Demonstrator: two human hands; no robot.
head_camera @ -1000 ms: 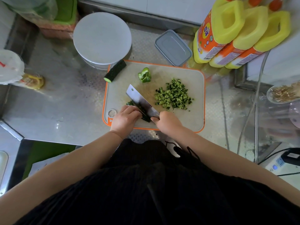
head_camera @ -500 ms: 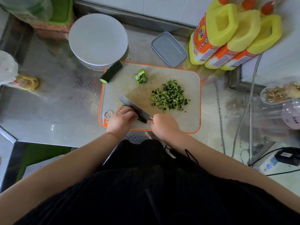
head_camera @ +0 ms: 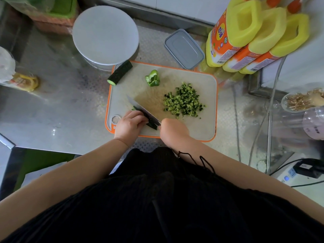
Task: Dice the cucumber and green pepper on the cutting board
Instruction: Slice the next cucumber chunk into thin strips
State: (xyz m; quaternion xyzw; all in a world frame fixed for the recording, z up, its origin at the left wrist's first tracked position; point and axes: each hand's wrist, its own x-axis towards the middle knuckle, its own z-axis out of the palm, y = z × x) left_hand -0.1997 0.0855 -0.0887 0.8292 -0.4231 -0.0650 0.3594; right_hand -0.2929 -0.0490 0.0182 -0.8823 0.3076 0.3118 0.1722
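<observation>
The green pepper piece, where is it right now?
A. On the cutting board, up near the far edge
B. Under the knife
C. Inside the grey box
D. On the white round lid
A: the green pepper piece lies on the cutting board near its far edge, apart from the knife and both hands.

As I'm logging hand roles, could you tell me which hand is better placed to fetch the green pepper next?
Left hand: it only steadies cucumber strips, on the green pepper's side; the right hand holds the knife.
</observation>
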